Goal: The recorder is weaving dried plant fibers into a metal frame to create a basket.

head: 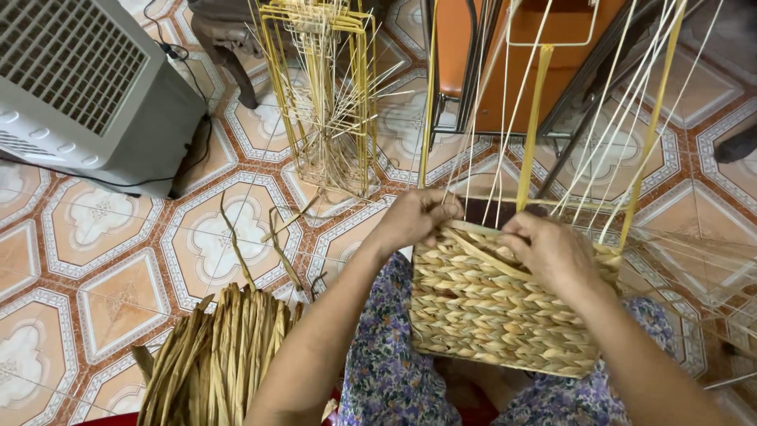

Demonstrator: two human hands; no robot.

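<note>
Half-woven basket [505, 304] sits on my lap, yellow frame wires [532, 126] sticking up. Left hand [416, 217] and right hand [552, 251] both pinch the straw strand [481, 251] at the rim. I'd say keep it pulled snug around each wire.

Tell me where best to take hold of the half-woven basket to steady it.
Probably the basket by its woven top rim, from above, as the left hand and right hand do. The wall is firm there; the thin upright spokes above look too flimsy.

A grey fan heater [79, 87] stands beside an empty yellow wire frame [327, 95].
</note>
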